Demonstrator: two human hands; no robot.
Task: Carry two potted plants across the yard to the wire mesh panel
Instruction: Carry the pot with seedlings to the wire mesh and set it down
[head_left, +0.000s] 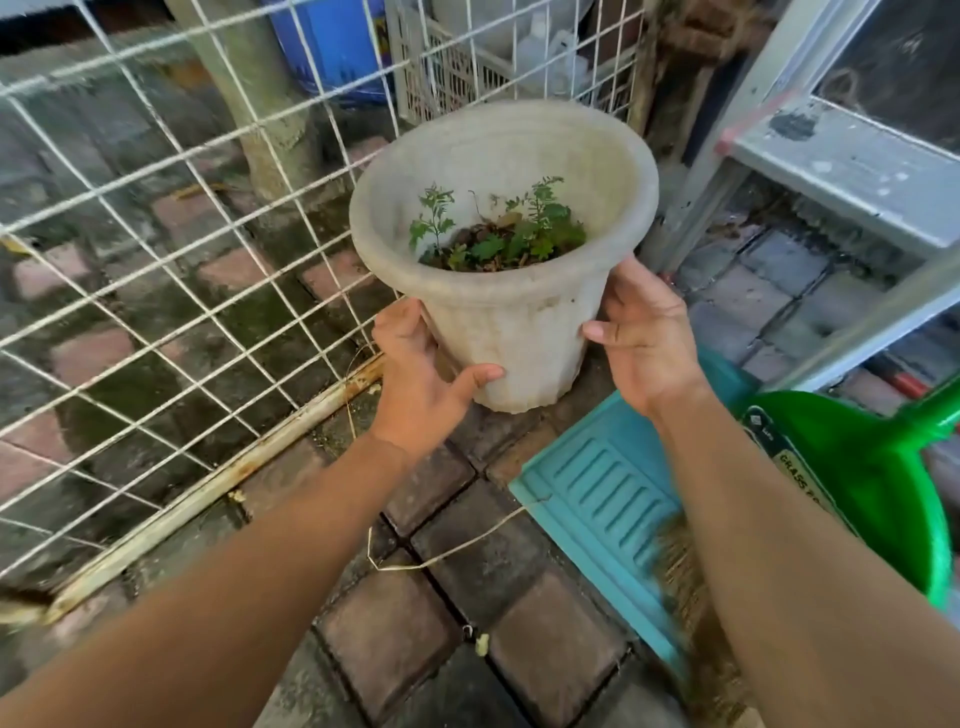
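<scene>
- My left hand (415, 384) and right hand (644, 338) clasp the white pot (504, 249) by its lower sides, fingers curled around it, small green plants (498, 234) inside.
- Left of the pot leans the wire mesh panel (156, 270).
- Right of the pot: a teal dustpan (602, 499) and a green scoop (852, 467) labelled "GRASS".
- Below the pot: damp paving bricks (467, 597).

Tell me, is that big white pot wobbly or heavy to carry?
Probably stiff: the white pot keeps its round shape between the left hand and right hand. Likely not too heavy, since the soil with the small plants sits low inside. It could tip, being wider at the rim than at the base.
</scene>
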